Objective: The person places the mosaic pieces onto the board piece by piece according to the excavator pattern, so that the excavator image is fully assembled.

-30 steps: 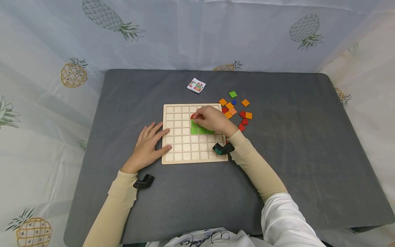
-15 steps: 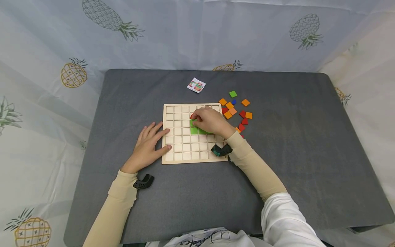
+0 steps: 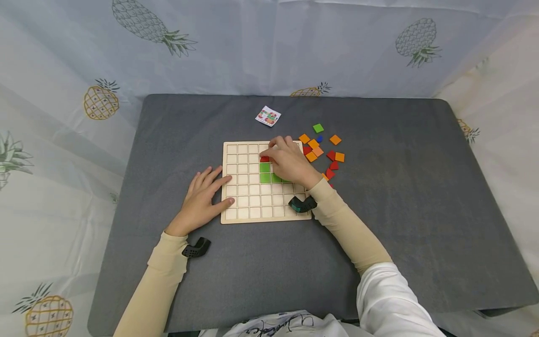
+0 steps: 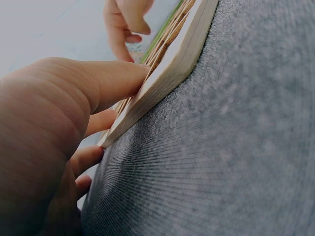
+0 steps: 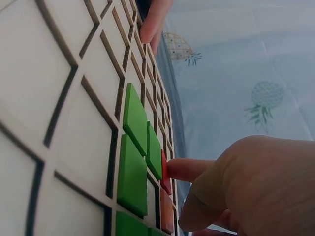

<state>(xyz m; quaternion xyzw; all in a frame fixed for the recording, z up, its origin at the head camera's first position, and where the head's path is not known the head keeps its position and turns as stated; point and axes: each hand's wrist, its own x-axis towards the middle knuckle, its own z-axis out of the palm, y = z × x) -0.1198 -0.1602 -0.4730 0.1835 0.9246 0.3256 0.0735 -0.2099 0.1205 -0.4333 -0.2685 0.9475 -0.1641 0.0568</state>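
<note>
A wooden grid board (image 3: 254, 201) lies on the table, with several green square tiles (image 3: 265, 178) in its cells and a red piece (image 3: 265, 159) just beyond them. My right hand (image 3: 290, 161) is over the board's upper right. In the right wrist view one extended finger (image 5: 189, 169) touches the red piece, beside the green tiles and an orange-red piece (image 5: 166, 211). My left hand (image 3: 202, 201) lies spread at the board's left edge, thumb and index fingertip on it; the left wrist view shows the thumb (image 4: 123, 81) against the rim. The right hand covers part of the board.
Loose orange tiles (image 3: 335, 140), red pieces (image 3: 334, 165), a green tile (image 3: 318, 128) and a small blue piece (image 3: 319, 139) lie right of the board. A small patterned card (image 3: 267, 116) lies behind it. The grey tabletop (image 3: 404, 210) ends at a pineapple-print curtain (image 3: 269, 51).
My right hand's fingers have lifted and spread from their pinch near the red piece, which now shows more fully beside the green tiles. The left hand has stayed in place.
</note>
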